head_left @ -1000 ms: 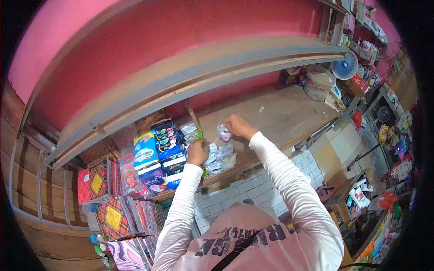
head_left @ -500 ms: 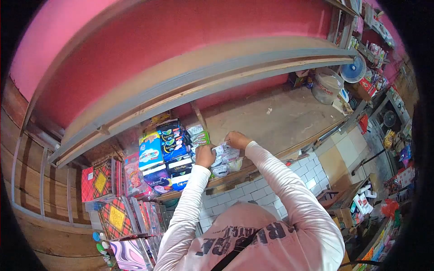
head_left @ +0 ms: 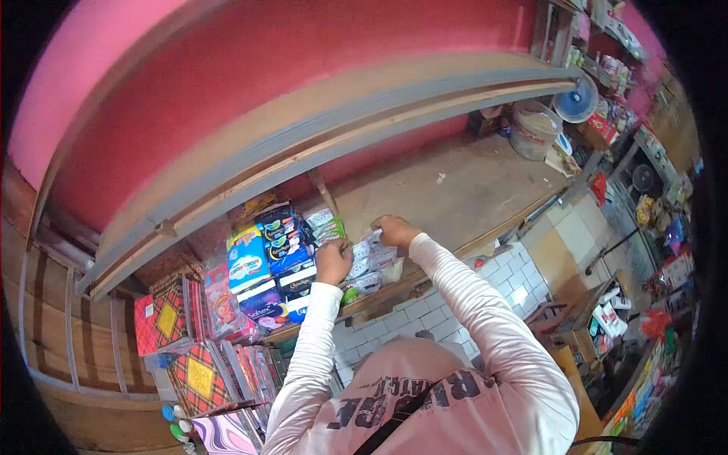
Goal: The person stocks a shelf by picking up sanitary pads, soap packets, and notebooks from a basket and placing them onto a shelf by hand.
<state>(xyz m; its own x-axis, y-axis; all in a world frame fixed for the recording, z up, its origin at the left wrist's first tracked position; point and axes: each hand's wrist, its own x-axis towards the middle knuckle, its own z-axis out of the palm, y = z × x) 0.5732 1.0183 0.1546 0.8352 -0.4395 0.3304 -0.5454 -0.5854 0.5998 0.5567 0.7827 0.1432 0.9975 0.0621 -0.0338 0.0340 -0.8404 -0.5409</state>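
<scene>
My left hand (head_left: 334, 262) is over the shelf board, its fingers curled between a green packet marked "nuvo" (head_left: 331, 230) and rows of small white packets (head_left: 369, 262). What its fingertips hold, if anything, is hidden. My right hand (head_left: 397, 231) is bent at the far right corner of the white packets, fingers drawn together; I cannot make out anything between them. Left of my left hand stand dark blue sanitary pad packs (head_left: 285, 246), a light blue pack (head_left: 247, 262) and a purple "Softex" pack (head_left: 260, 302). A green packet (head_left: 349, 295) shows at the near edge.
The wooden board (head_left: 455, 186) runs right to a white bucket (head_left: 533, 130) and a blue fan (head_left: 576, 100). A grey beam (head_left: 356, 135) crosses above. Plaid-covered books (head_left: 163, 320) are stacked at the left. White floor tiles (head_left: 409, 322) lie below the front edge.
The view has shifted slightly. My left hand has moved a little away from the near white packets, and a green packet now shows at the near edge. My right hand stays by the far corner.
</scene>
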